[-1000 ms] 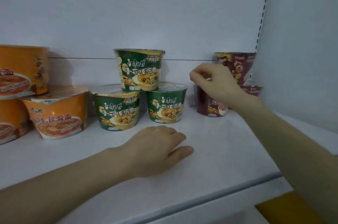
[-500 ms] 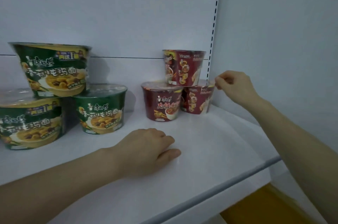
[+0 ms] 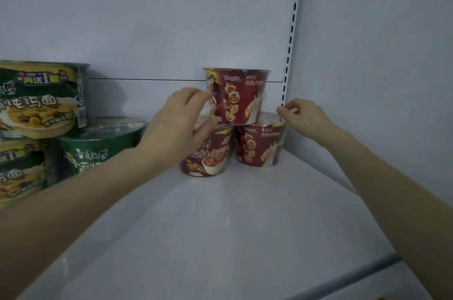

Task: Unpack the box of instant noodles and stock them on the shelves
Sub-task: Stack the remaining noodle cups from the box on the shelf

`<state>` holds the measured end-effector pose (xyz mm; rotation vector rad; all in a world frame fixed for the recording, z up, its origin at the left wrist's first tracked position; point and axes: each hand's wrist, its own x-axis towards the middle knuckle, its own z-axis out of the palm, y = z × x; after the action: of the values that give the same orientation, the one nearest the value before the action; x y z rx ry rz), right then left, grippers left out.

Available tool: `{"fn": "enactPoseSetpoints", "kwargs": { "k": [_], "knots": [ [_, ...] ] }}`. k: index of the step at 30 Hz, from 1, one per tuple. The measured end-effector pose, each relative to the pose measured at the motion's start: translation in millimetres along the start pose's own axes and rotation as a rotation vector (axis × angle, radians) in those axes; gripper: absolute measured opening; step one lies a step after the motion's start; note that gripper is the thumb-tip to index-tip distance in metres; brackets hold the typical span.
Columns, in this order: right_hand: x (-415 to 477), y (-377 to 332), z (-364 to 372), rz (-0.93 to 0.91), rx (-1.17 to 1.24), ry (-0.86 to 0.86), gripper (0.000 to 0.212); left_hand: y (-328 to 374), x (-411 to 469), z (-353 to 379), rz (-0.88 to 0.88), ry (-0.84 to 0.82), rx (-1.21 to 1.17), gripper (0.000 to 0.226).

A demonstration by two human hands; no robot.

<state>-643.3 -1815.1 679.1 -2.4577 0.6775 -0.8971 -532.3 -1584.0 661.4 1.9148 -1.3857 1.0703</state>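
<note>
Three red instant-noodle bowls are stacked in the back right corner of the white shelf [image 3: 220, 226]. The top red bowl [image 3: 240, 96] rests on the lower left red bowl [image 3: 208, 157] and the lower right red bowl [image 3: 259, 147]. My left hand [image 3: 179, 123] grips the top bowl's left side, thumb at its base, and hides part of the lower left bowl's lid. My right hand [image 3: 301, 115] has curled fingers and pinches the lid rim of the lower right bowl.
Green noodle bowls stand at the left: one on top [image 3: 41, 103] and two below [image 3: 98, 145]. A slotted upright [image 3: 291, 30] and the white side wall close the corner on the right. The shelf's front lip [image 3: 343, 277] runs along the lower right.
My left hand lifted off the shelf surface and took hold of the top red bowl. The view shifted right and closer; my right hand stayed at the lower right bowl's rim.
</note>
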Motion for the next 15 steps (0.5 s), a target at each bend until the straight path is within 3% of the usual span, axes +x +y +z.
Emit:
{"fn": "enactPoseSetpoints", "kwargs": {
  "k": [3, 6, 9, 12, 15],
  "knots": [
    [-5, 4, 1, 0.031, 0.07, -0.17, 0.056, -4, 40, 4, -0.107, -0.01, -0.076, 0.059],
    [-9, 3, 7, -0.004, 0.047, -0.196, 0.057, -7, 68, 10, -0.127, -0.106, -0.121, 0.067],
    [-9, 4, 16, -0.039, 0.039, -0.077, 0.051, -6, 80, 18, -0.174, -0.17, -0.261, 0.052],
    [-8, 9, 19, -0.086, 0.037, -0.034, 0.039, -7, 82, 20, -0.294, -0.008, -0.444, 0.027],
    [-7, 20, 12, -0.11, 0.044, -0.044, 0.029, -5, 82, 18, -0.333, 0.08, -0.542, 0.018]
  ]
}}
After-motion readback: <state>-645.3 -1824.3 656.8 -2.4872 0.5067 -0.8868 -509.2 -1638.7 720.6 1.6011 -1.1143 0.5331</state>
